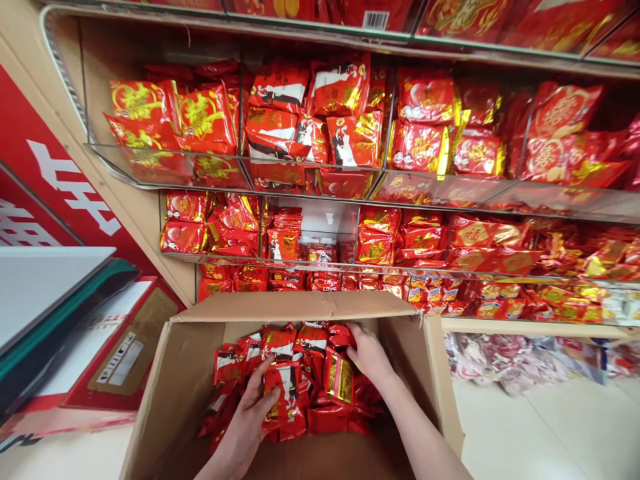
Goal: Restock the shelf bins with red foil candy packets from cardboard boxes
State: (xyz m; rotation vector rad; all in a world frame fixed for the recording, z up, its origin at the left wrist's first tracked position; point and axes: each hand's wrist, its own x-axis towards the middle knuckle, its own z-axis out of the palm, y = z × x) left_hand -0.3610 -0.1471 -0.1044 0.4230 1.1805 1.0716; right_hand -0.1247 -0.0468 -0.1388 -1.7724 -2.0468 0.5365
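Note:
A cardboard box [327, 305] stands in front of me with its top open, holding a heap of small shiny red snack packets [327, 419]. My left hand [250, 403] reaches in from the lower left, its thumb and fingers about the left edge of a red snack packet [287, 390] with a black-and-white couple printed on it. At the right back of the heap, my right hand [369, 353] has its fingers and thumb on another red snack packet [341, 335]. Part of its fingers is hidden. A gold-fronted packet [339, 377] lies between the hands.
Behind the box rise shelves with clear front guards [310, 175] and dividers, filled with red and gold packets [420, 147]. A pale gap [327, 223] shows in a lower compartment. Stacked flat boxes [123, 360] stand at left. Plastic-wrapped goods [525, 363] lie on the tiled floor [550, 433].

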